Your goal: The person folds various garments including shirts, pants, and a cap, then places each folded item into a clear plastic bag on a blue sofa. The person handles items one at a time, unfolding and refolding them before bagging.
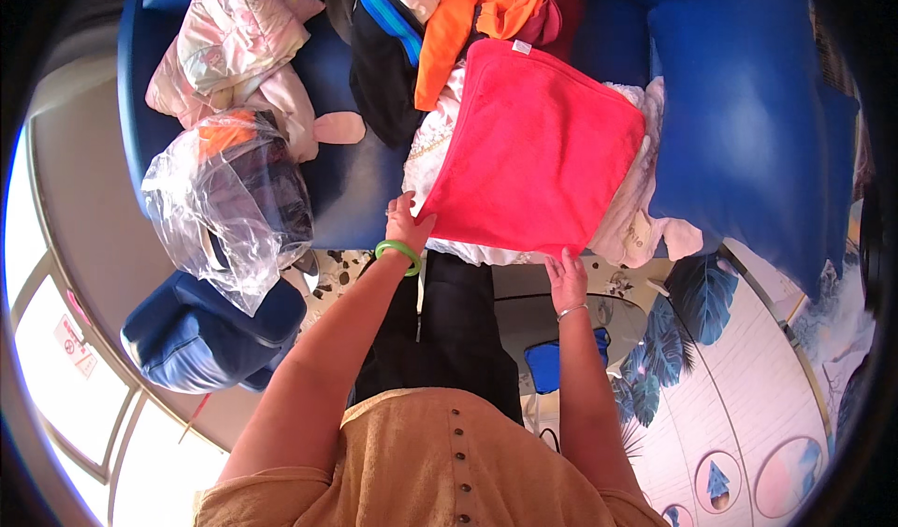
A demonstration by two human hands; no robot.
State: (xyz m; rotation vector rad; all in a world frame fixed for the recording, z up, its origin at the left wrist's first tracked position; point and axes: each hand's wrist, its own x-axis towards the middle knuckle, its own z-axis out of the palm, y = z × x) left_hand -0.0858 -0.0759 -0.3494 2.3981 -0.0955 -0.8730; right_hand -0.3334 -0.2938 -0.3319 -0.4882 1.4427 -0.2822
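A red plush towel (540,148), with a white label at its upper edge, is spread over pale quilted bedding (635,229) on a blue sofa (351,204). My left hand (408,224), with a green bangle at the wrist, holds the towel's near left corner. At the near right corner, the fingers of my right hand (567,280) pinch the edge; a thin silver bracelet circles that wrist. The towel lies nearly flat with soft wrinkles and hides much of the bedding beneath.
Beyond the towel are an orange garment (449,43) and a black garment (382,71). To the left lie a pink quilted garment (242,36) and a clear plastic bag (231,204) of clothes. A blue stool (210,330) stands below the bag; a blue cushion (736,127) is at right.
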